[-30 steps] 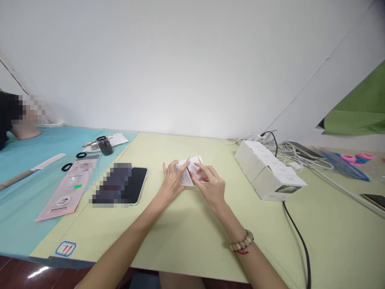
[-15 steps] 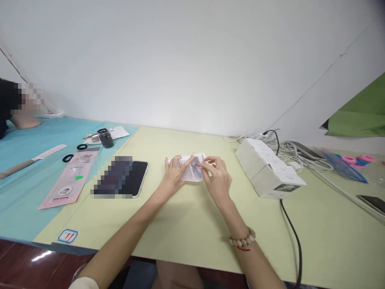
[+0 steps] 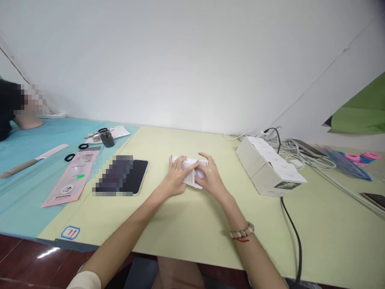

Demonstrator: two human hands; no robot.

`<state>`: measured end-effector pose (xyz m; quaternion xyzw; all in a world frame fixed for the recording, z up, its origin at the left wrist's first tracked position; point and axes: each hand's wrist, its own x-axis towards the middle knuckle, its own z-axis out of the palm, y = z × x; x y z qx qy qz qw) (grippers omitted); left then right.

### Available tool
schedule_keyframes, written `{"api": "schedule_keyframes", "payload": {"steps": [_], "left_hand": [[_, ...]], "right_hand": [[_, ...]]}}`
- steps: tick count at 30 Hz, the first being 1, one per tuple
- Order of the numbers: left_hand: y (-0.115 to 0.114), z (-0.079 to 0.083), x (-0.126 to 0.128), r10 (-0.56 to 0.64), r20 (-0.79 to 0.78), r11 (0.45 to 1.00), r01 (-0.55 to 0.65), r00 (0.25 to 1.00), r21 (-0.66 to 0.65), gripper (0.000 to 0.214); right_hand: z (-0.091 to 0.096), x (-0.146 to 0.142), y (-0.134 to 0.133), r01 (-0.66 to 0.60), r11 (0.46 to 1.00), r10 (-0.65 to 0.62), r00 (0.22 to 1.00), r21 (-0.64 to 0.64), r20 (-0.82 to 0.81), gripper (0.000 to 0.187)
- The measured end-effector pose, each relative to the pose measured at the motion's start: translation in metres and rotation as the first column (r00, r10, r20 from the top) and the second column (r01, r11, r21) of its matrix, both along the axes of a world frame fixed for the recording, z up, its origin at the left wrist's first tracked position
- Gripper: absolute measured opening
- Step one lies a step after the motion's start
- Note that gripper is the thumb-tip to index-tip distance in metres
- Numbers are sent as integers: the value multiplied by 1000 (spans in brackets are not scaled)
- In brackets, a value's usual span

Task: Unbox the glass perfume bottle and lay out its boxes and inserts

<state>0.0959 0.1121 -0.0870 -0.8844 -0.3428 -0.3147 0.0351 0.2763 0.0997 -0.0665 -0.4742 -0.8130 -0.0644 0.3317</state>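
Observation:
In the middle of the table, a small white cardboard box (image 3: 189, 178) with printed text is between my two hands. My left hand (image 3: 174, 176) grips its left side, with the fingers over the top and the thumb lying across toward the right end. My right hand (image 3: 213, 177) is at the right end of the box, thumb and fingers closed around the flap area, with the index finger raised. My hands partly cover the box, and I cannot make out what is inside it.
A phone (image 3: 140, 176) lies left of my hands. Further left are a pink packet (image 3: 64, 186), a knife (image 3: 39, 158), black rings (image 3: 69, 157) and a jar (image 3: 106, 139). White boxes (image 3: 264, 164) stand in a row at right, by cables (image 3: 296, 160). A person (image 3: 10, 106) sits far left.
My right hand has gone from pinching at the box's right end to holding around that end. The box has turned slightly, its printed side now facing me more.

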Motion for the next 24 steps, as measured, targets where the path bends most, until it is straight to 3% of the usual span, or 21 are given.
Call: {"api": "schedule_keyframes", "payload": {"steps": [5,8,13,16,19,24], "left_hand": [[-3,3,2,23,6,999,-23,1000,-23,85],[-4,9,-1,40,1,997,-40,999,-61,88],[-2,12,-5,141,13,987,-139,990,-81,89],[0,11,-4,214,18,975,-213,977,-64,87],[1,9,-3,261,13,965,-261,965,-34,86],[3,6,-4,306,-20,952,-306,952,1,88]], "right_hand": [[-7,-8,2,48,993,-47,999,106,-10,24],[-9,-12,1,64,997,-59,994,53,-88,25],[-14,-17,2,-11,998,-13,934,-65,-358,24],[-17,-19,4,-63,992,-6,851,-113,-525,29],[-21,-20,7,-131,976,-28,719,-174,-695,36],[-28,-18,13,-177,947,-148,501,-269,-852,45]]}}
